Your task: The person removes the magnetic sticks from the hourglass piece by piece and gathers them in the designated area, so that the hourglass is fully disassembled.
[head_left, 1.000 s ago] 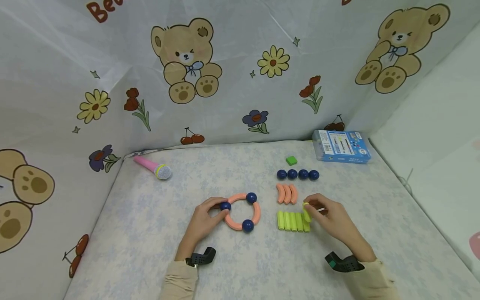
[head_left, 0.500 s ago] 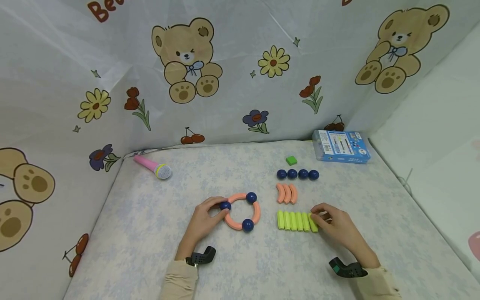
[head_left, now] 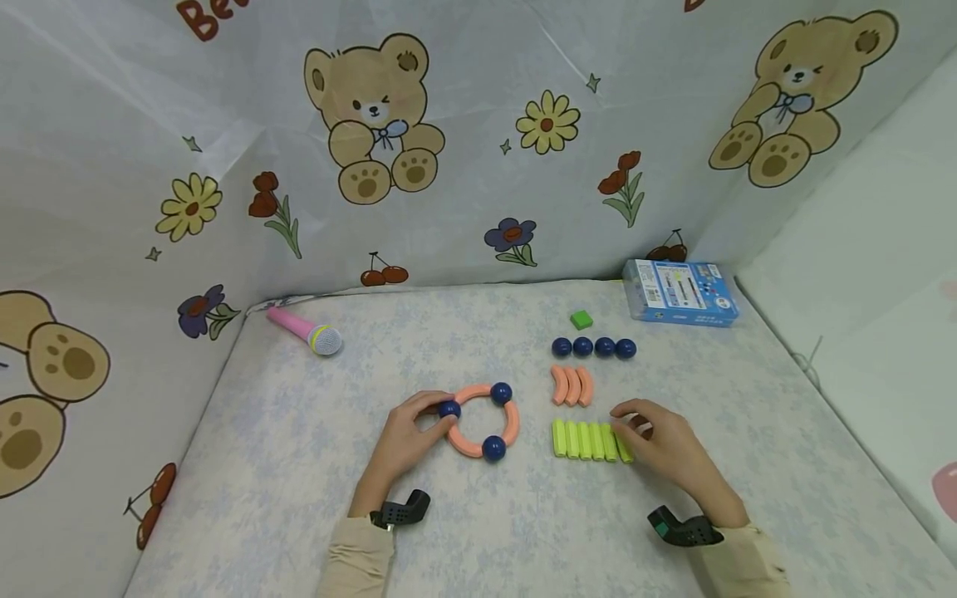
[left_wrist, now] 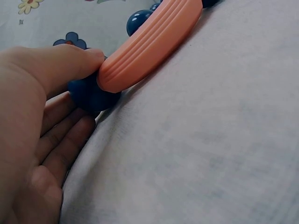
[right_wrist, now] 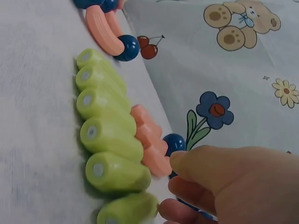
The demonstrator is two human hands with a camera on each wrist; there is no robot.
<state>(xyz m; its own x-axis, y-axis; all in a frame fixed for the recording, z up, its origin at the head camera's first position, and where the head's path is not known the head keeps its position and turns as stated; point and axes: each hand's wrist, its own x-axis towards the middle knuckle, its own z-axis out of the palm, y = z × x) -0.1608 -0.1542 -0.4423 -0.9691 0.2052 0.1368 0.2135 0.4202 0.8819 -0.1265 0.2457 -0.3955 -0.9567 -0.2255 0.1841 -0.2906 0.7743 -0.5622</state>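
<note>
A ring of salmon-pink curved rods [head_left: 512, 423] and dark blue balls lies mid-table. My left hand [head_left: 402, 444] pinches the ring's left blue ball [left_wrist: 96, 97] between thumb and fingers. To the right is a row of several yellow-green rods [head_left: 585, 440] side by side. At its right end, the last rod [right_wrist: 128, 211] sits slightly slanted. Beside that rod is my right hand [head_left: 668, 440], fingers loosely bent. In the right wrist view a fingertip is at the rod's far end, with nothing between thumb and fingers; whether it touches the rod I cannot tell.
Behind the rods lie three loose pink curved rods [head_left: 573, 386], a line of several blue balls [head_left: 583, 347] and a green block [head_left: 581, 320]. A blue box [head_left: 682, 292] stands at the back right. A pink toy microphone [head_left: 305, 331] lies at the back left.
The right hand has set a yellow-green rod down at the row's right end, let it go, and shifted slightly back over it. The left hand has stayed on the ring's ball.
</note>
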